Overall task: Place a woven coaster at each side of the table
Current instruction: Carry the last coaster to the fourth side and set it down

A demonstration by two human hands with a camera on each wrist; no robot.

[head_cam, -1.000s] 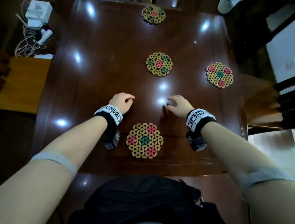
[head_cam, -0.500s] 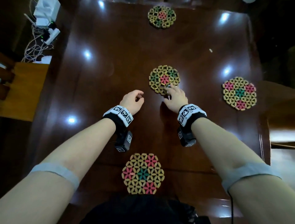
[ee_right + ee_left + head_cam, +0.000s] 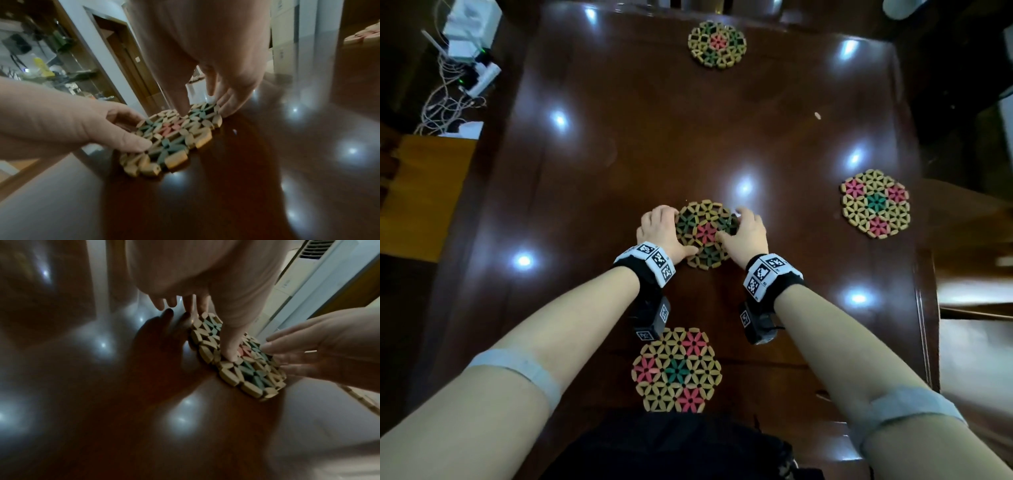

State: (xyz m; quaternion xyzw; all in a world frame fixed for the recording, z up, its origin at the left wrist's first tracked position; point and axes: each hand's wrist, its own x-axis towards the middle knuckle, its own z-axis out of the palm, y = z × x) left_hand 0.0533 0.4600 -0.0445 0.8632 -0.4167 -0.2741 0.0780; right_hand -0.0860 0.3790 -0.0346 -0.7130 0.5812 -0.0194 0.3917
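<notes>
Four woven coasters lie on the dark glossy table [image 3: 602, 154]: a far coaster [image 3: 717, 44], a right coaster [image 3: 875, 204], a near coaster [image 3: 677, 370] and a centre coaster [image 3: 705, 236]. My left hand [image 3: 666, 231] grips the centre coaster's left edge, thumb on top [image 3: 230, 347] and fingers [image 3: 195, 305] down at its rim. My right hand [image 3: 738, 228] grips its right edge, thumb [image 3: 182, 100] pressing near the pink middle and fingers [image 3: 228, 104] at the rim. The centre coaster [image 3: 176, 141] still looks flat on the table.
White devices and tangled cables [image 3: 465, 58] sit on the floor at the far left, above a yellow-brown wooden surface [image 3: 424, 192]. A wooden chair [image 3: 969, 240] stands at the table's right side. A small speck [image 3: 817, 115] lies on the far right of the table.
Both hands have moved forward from near the front coaster to the centre coaster. The right hand touched it first; now both hold its edges.
</notes>
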